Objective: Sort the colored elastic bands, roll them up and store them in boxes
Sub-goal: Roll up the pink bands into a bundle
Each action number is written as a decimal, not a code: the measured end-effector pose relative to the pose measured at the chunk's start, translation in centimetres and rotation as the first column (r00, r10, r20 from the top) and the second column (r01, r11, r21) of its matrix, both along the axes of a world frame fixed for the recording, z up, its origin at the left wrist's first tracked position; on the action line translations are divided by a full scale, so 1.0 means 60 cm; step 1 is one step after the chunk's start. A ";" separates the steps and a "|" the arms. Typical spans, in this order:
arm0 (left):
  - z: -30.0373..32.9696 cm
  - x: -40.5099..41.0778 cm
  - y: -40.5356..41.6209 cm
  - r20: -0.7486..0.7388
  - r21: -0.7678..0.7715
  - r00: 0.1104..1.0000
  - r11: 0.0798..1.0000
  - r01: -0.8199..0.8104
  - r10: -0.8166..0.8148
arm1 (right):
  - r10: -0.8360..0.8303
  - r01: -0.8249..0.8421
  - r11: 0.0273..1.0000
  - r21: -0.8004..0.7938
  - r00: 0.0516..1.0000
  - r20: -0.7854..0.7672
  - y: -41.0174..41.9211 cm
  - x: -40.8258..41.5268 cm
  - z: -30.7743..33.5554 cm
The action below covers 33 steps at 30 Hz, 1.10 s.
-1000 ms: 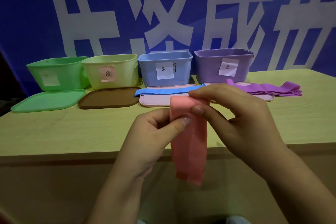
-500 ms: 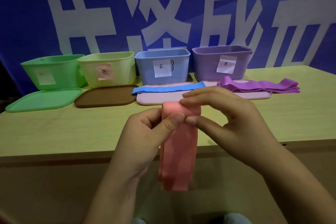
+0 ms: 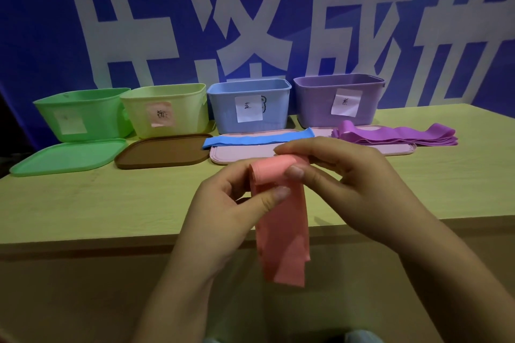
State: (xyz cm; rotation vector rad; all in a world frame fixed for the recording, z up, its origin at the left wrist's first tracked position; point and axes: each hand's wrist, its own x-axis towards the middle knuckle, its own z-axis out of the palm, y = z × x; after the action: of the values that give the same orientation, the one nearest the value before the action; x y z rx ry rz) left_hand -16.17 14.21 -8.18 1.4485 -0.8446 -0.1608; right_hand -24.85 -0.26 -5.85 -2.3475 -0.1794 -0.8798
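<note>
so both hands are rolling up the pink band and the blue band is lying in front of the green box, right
Not quite. The head view shows both hands, left hand and right hand, rolling the pink band, but the blue band lies in front of the blue box, across its lid, not the green box.

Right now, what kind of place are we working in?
Probably a staged demo or data-collection station, not a home: a printed blue banner with large white characters behind a plain wooden table, and four hand-labelled boxes in a row, such as the blue box.
</note>
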 end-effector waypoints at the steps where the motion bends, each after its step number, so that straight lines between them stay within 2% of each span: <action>1: -0.005 0.004 -0.003 -0.009 -0.008 0.999 0.999 -0.037 0.037 | -0.005 0.005 1.000 0.001 1.000 0.006 0.000 0.003 0.000; 5: -0.018 0.028 -0.004 -0.095 -0.070 0.978 0.978 -0.195 0.188 | -0.053 0.049 0.997 0.054 0.995 0.088 -0.007 0.003 0.006; 15: -0.016 0.012 -0.009 0.095 0.129 0.972 0.965 -0.227 0.215 | -0.110 0.089 0.985 0.148 0.984 0.141 -0.004 0.007 0.012; 18: -0.016 0.001 -0.013 0.136 0.178 0.972 0.961 -0.213 0.191 | -0.166 0.147 0.983 0.107 0.968 0.190 -0.001 0.010 0.008; 24: -0.012 -0.009 -0.016 0.134 0.146 0.974 0.968 -0.203 0.184 | -0.256 0.271 0.962 -0.025 0.933 0.253 0.000 0.017 0.004; 33: -0.016 -0.008 -0.026 0.142 0.134 0.953 0.949 -0.285 0.266 | -0.211 0.214 0.977 0.016 0.942 0.262 0.001 0.017 0.007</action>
State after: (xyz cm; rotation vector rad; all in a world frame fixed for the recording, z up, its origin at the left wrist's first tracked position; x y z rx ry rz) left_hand -16.65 12.67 -9.14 1.7199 -0.7301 0.0774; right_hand -23.82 -0.18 -5.43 -2.2839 -0.0381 -1.2995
